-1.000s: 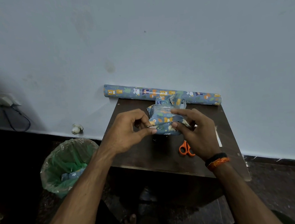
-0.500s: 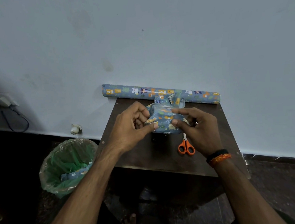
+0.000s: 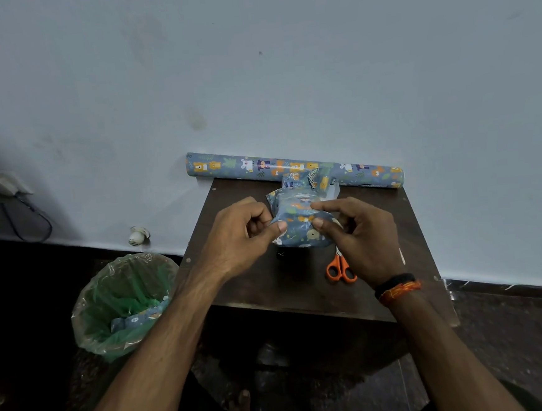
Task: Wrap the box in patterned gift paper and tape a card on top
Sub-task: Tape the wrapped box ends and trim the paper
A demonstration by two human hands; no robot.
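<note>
The box (image 3: 298,222), covered in blue animal-print gift paper, is held just above the dark wooden table (image 3: 253,281). My left hand (image 3: 243,236) pinches its left side between thumb and fingers. My right hand (image 3: 359,234) grips its right side, index finger laid along the top and thumb on the front face. Loose paper folds stick up at the box's far end. The roll of matching gift paper (image 3: 292,168) lies along the wall at the table's back edge. No card is visible.
Orange-handled scissors (image 3: 340,268) lie on the table under my right wrist. A green-lined waste bin (image 3: 125,301) with paper scraps stands on the floor to the left. A wall socket with a cable (image 3: 2,190) is at far left.
Both hands kept hold of the box and shifted their fingers slightly on it; my left thumb moved onto the front face. The box turned a little in place.
</note>
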